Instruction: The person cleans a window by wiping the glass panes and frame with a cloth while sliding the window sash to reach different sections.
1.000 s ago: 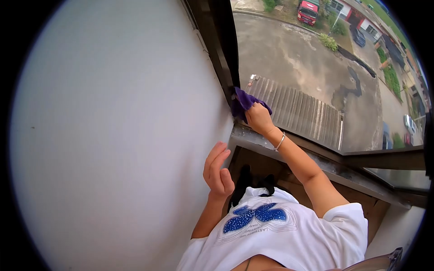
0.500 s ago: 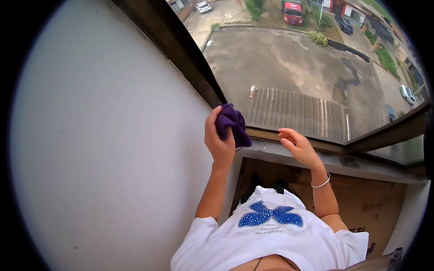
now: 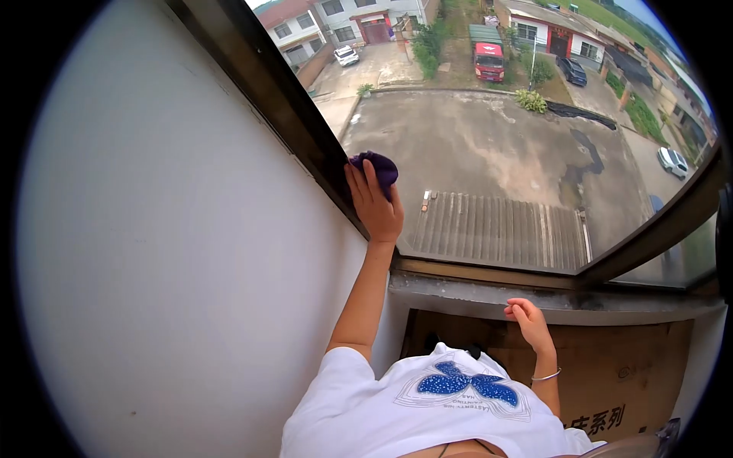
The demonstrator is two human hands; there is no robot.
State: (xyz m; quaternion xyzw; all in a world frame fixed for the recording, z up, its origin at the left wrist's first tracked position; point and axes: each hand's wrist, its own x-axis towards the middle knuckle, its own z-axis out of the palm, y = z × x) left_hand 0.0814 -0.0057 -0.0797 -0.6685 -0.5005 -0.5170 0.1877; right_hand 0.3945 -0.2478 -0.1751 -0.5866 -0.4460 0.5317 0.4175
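Note:
My left hand (image 3: 374,206) presses a purple cloth (image 3: 384,169) against the window at its left side. The fingers lie over the cloth, close to the dark window frame (image 3: 324,156), and part of the cloth is hidden under them. Lower down on the right, my right hand (image 3: 531,324) hangs in the air in front of the window sill (image 3: 473,294). Its fingers are loosely bent, slightly apart, and nothing shows in them. A bracelet (image 3: 546,375) circles that wrist.
A white wall (image 3: 168,252) runs along my left. Brown cardboard (image 3: 611,359) with printed characters lies below the sill. Through the window glass show a corrugated roof (image 3: 496,229), a concrete yard (image 3: 458,145), a red truck (image 3: 489,61) and several other vehicles.
My left hand has moved the purple cloth up along the window's left side, arm stretched further. My right hand has dropped away from the sill toward my body. The view has tilted upward.

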